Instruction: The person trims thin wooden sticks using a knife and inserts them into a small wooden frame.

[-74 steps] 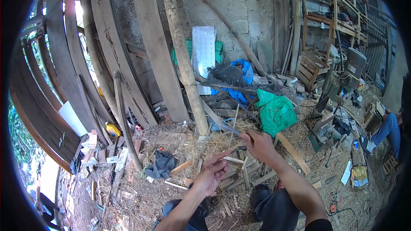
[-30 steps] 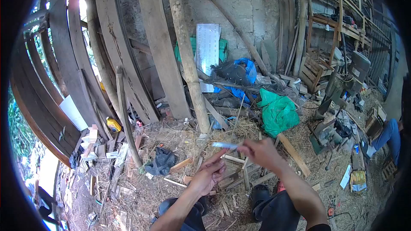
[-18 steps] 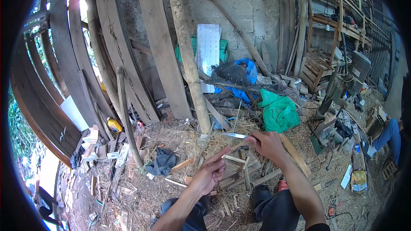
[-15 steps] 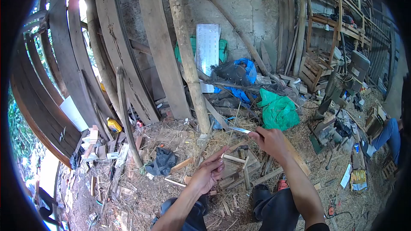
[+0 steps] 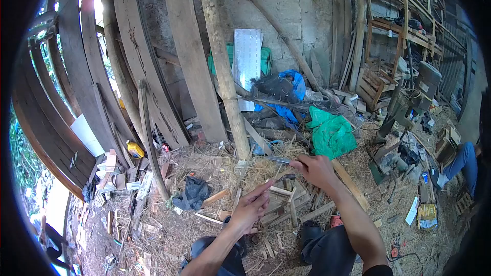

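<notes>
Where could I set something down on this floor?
Nowhere looks fully bare. The clearest patch is straw-strewn floor just right of the green bag and plank. Wood scraps crowd below the right hand and around the yellow bottle.

A narrow grey blade (image 5: 279,160) juts from the right hand (image 5: 315,170), its free end pointing left.

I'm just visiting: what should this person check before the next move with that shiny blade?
1. Right hand grips the shiny blade: ok.
2. Blade apart from the left hand: ok, a gap shows.
3. Left hand firmly holding a workpiece: cannot tell.
4. Footing ahead free of clutter: not ok; a plank and black bag lie there.
5. Other person's leg clear of the blade: ok, off at far right.
</notes>
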Motion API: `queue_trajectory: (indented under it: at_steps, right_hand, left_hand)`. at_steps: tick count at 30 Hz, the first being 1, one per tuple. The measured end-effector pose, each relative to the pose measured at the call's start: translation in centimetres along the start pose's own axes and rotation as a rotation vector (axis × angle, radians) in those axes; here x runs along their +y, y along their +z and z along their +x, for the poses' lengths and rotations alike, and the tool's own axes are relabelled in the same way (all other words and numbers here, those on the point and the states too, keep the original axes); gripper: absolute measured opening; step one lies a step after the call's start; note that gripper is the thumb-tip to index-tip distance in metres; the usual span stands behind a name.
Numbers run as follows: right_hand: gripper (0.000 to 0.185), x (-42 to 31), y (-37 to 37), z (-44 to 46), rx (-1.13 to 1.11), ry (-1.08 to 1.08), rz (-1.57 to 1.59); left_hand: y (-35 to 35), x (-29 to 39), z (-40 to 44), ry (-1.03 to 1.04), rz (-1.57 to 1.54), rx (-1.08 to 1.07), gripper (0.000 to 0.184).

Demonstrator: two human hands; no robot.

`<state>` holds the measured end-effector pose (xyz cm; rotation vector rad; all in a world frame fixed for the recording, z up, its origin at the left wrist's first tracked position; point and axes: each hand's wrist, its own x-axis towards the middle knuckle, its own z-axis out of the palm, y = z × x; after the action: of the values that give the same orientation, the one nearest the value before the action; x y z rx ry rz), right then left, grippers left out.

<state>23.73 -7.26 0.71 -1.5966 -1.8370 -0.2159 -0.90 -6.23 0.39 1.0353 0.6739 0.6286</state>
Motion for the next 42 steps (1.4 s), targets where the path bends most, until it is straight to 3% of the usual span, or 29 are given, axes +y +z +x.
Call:
queue_trajectory:
  at_steps: [5, 8, 10, 17, 19, 22, 25, 26, 28, 29, 31, 33, 35, 36, 42]
  right_hand:
    - [0.025, -1.9, 1.5, -0.5, 0.031, -0.04, 0.04]
    - [0.033, -1.9, 1.9, -0.7, 0.068, -0.176, 0.104]
    - [0.034, 1.3, 1.7, -0.4, 0.016, 0.017, -0.064]
    - [0.041, 5.5, 1.7, -1.4, 0.015, 0.186, -0.08]
    - [0.044, 8.2, 1.5, -1.9, 0.04, 0.529, -0.192]
    - [0.044, 8.1, 1.3, -2.5, 0.142, 0.621, -0.117]
    - [0.04, 3.9, 0.7, -1.5, 0.164, 0.507, 0.121]
    - [0.029, 1.1, -0.1, -0.9, 0.161, 0.448, 0.226]
    - [0.021, -1.4, 0.2, -1.0, 0.125, 0.036, 0.281]
    - [0.021, -2.4, 0.3, -0.8, 0.125, 0.04, 0.286]
    - [0.021, -3.7, 0.7, -0.6, -0.018, -0.256, 0.192]
    - [0.026, -1.8, 2.0, 0.0, 0.03, -0.229, 0.202]
    - [0.027, 0.2, 1.9, 0.3, 0.065, 0.123, 0.108]
    - [0.028, 0.4, 1.4, 0.4, 0.08, 0.161, 0.16]
    - [0.021, -3.2, 1.2, -0.7, -0.042, -0.184, 0.222]
  left_hand:
    - [0.4, -0.6, 0.2, 0.008, 0.092, 0.041, 0.035]
    - [0.5, -0.4, -0.1, 0.02, 0.09, 0.048, 0.034]
    - [0.7, -0.4, -0.2, -0.002, 0.072, 0.036, 0.034]
    - [0.3, -0.2, -0.3, -0.033, 0.038, 0.028, 0.035]
    - [0.1, -0.1, -0.4, -0.054, 0.024, 0.031, 0.036]
    - [-0.3, 0.4, -0.4, -0.079, -0.065, 0.055, 0.039]
    - [-0.3, 0.9, -0.5, -0.083, -0.207, 0.025, 0.042]
    - [-0.2, 0.9, -0.4, -0.092, -0.25, -0.011, 0.044]
    - [0.1, 1.0, 0.0, -0.104, -0.288, -0.047, 0.045]
    - [0.2, 1.0, 0.1, -0.109, -0.351, -0.05, 0.045]
    - [0.4, 1.0, 0.1, -0.118, -0.409, -0.048, 0.045]
    - [0.5, 1.0, -0.1, -0.123, -0.338, -0.141, 0.044]
    - [0.6, 0.7, -0.3, -0.134, -0.317, -0.131, 0.044]
    - [0.6, 0.6, -0.3, -0.141, -0.296, -0.132, 0.044]
    - [0.4, 1.1, -0.1, -0.12, -0.22, 0.014, 0.046]
